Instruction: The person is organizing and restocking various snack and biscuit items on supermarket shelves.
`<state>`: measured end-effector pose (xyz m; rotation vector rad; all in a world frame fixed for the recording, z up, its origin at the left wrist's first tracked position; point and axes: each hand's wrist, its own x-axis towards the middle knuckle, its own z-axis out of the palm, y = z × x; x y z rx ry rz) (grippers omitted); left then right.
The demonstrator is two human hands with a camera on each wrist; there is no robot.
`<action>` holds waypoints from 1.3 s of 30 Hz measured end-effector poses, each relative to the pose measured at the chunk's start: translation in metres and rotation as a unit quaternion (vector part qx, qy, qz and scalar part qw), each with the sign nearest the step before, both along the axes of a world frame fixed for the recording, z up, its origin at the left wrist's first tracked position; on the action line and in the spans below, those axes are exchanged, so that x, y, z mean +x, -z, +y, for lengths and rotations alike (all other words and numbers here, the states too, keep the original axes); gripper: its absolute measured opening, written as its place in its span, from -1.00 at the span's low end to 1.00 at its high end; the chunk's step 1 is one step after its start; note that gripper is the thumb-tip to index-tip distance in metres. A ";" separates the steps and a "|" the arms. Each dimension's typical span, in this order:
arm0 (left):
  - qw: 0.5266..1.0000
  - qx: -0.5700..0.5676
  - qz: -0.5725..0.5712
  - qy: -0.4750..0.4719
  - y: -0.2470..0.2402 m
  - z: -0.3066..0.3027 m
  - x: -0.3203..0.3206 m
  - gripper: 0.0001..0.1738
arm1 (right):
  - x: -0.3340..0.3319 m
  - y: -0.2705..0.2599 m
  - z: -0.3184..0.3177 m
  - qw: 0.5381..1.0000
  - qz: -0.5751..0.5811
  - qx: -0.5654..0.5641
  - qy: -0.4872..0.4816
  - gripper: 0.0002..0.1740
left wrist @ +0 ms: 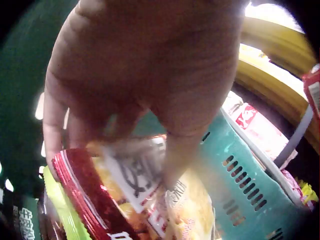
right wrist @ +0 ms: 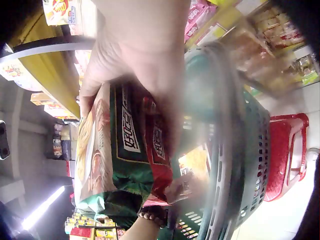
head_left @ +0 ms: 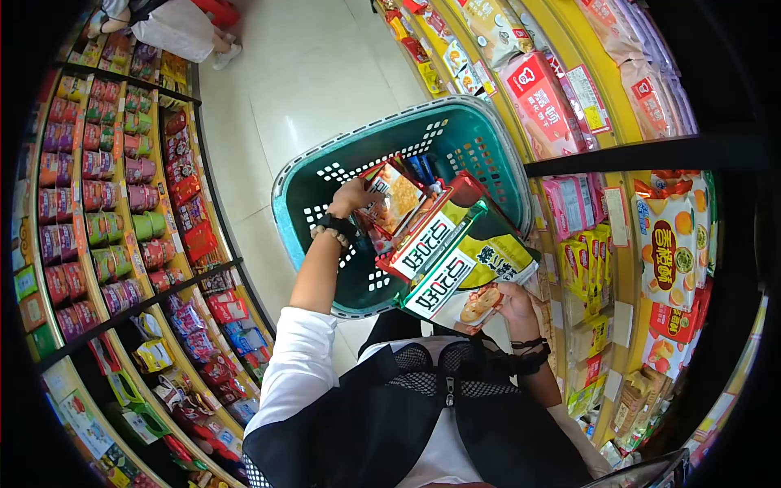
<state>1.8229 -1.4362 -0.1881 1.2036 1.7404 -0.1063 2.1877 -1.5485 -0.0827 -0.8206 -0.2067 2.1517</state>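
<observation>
We see a teal basket (head_left: 464, 122) dotted with holes; inside it, a dark-red packet (head_left: 397, 205) printed with golden biscuits; at its near side, a green pack (head_left: 470, 278) and a red pack (head_left: 423, 242), both white-panelled; right of it, a pink packet (head_left: 541, 106).

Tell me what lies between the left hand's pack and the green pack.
A red pack lies between them, alongside the green pack, in the head view.

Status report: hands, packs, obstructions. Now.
Left hand gripping red-edged pack inside basket. Right hand holding green pack and red pack together at basket's near side. Those two hide part of basket's inside from head view.
</observation>
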 end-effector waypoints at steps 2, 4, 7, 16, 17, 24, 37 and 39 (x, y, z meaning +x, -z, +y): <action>0.992 0.038 0.105 0.062 -0.017 0.000 0.013 -0.27 | -0.006 0.001 0.002 1.000 -0.009 -0.002 -0.009 -0.34; 0.952 0.131 0.237 0.138 -0.031 -0.002 0.021 -0.28 | -0.010 0.001 0.006 1.000 -0.015 -0.003 -0.021 -0.34; 0.994 0.097 -0.048 -0.022 -0.064 0.001 0.018 -0.32 | -0.013 -0.002 0.009 0.999 -0.027 -0.006 -0.045 -0.34; 0.860 -0.075 -0.497 -0.094 -0.135 -0.040 0.043 -0.37 | -0.033 0.001 0.021 0.998 -0.035 -0.014 -0.052 -0.35; 0.849 -0.082 -0.507 -0.123 -0.126 -0.043 0.042 -0.44 | -0.033 0.002 0.021 0.998 -0.024 -0.026 -0.051 -0.36; 0.909 0.003 -0.377 -0.180 -0.132 -0.052 0.010 -0.55 | -0.037 0.014 0.027 0.996 -0.058 -0.066 -0.026 -0.54; 0.841 0.138 -0.351 -0.388 -0.183 -0.102 -0.093 -0.58 | -0.081 0.037 0.071 0.990 -0.098 -0.097 -0.014 -0.60; 0.827 0.150 -0.361 -0.404 -0.181 -0.108 -0.099 -0.58 | -0.085 0.066 0.072 0.993 -0.054 -0.095 -0.039 -0.60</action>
